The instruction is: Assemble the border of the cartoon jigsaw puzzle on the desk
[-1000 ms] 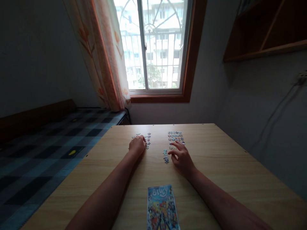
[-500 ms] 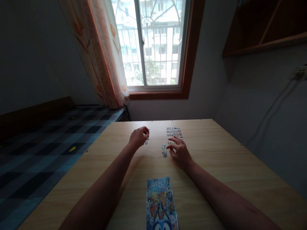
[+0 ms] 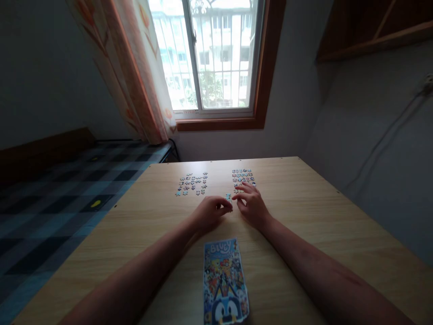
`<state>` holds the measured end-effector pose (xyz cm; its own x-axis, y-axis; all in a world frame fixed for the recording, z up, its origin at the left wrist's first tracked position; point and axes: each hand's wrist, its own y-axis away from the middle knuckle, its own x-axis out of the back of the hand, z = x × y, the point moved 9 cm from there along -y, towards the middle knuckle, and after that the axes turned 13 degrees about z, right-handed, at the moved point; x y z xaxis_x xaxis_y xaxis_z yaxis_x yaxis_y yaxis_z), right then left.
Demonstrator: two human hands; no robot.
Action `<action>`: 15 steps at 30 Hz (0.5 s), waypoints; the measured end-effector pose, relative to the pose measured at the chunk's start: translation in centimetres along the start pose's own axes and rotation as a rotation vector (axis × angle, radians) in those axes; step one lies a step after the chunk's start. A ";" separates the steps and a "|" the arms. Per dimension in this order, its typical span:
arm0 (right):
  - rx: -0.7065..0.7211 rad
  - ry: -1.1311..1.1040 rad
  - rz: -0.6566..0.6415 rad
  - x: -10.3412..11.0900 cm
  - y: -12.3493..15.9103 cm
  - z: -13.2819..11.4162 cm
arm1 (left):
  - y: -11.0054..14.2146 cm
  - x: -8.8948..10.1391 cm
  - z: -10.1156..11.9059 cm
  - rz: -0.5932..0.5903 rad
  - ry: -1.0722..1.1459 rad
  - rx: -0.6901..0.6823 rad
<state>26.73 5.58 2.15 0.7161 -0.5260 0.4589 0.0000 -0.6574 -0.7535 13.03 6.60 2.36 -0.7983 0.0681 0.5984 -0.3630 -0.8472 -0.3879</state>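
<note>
My left hand [image 3: 212, 211] is pinched over the lower end of a short strip of joined jigsaw pieces [image 3: 228, 197]. A jigsaw puzzle piece seems to be at its fingertips, mostly hidden by them. Just right of the strip, my right hand [image 3: 252, 204] rests on the table with bent fingers apart, thumb and index finger near the strip's edge. Its fingers cover part of a block of jigsaw pieces in rows [image 3: 242, 175]. Farther left lies a loose group of jigsaw pieces [image 3: 193, 183].
A printed Bluey picture sheet [image 3: 225, 280] lies near me on the wooden table [image 3: 142, 234]. To the left stands a bed with a checked cover [image 3: 67, 194]. Behind the table are a window [image 3: 216, 58] and a curtain [image 3: 131, 67]. A shelf [image 3: 375, 43] hangs at the right.
My left hand has moved right and nearer, from the loose pieces to the strip. The right hand stays beside the strip. The view has shifted slightly.
</note>
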 end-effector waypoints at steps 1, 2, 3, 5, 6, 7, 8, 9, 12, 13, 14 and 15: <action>-0.005 0.001 0.001 0.0 0.0 0.0 | 0.0 -0.1 -0.1 0.020 -0.008 -0.001; -0.011 0.003 0.004 0.0 0.0 0.1 | 0.0 -0.1 -0.2 0.035 -0.017 -0.006; -0.017 0.006 0.006 0.0 -0.1 0.2 | 0.0 -0.2 -0.2 0.044 -0.029 -0.015; -0.025 0.008 0.004 0.0 -0.1 0.2 | 0.1 -0.5 -0.1 0.041 -0.069 -0.051; -0.028 0.006 0.002 -0.1 -0.1 0.2 | 0.2 -0.7 0.1 0.033 -0.092 -0.076; -0.030 0.003 -0.001 -0.1 -0.2 0.3 | 0.2 -0.9 0.2 0.026 -0.114 -0.101; -0.032 0.000 -0.002 -0.1 -0.2 0.3 | 0.3 -1.0 0.3 0.026 -0.134 -0.124; -0.034 -0.004 -0.003 -0.1 -0.2 0.3 | 0.4 -1.1 0.4 0.030 -0.151 -0.143; -0.044 -0.014 -0.007 -0.1 -0.1 0.5 | 0.6 -1.1 0.5 0.050 -0.178 -0.165; -0.048 -0.016 -0.009 -0.1 -0.1 0.6 | 0.6 -1.0 0.5 0.059 -0.178 -0.160; -0.051 -0.018 -0.010 -0.1 -0.1 0.7 | 0.6 -0.8 0.4 0.072 -0.176 -0.147; -0.054 -0.019 -0.010 0.0 -0.1 0.8 | 0.6 -0.6 0.3 0.089 -0.174 -0.130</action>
<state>27.22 6.06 1.83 0.7297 -0.5089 0.4567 -0.0300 -0.6911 -0.7221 13.38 5.92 1.97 -0.7389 -0.1052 0.6655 -0.3631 -0.7699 -0.5248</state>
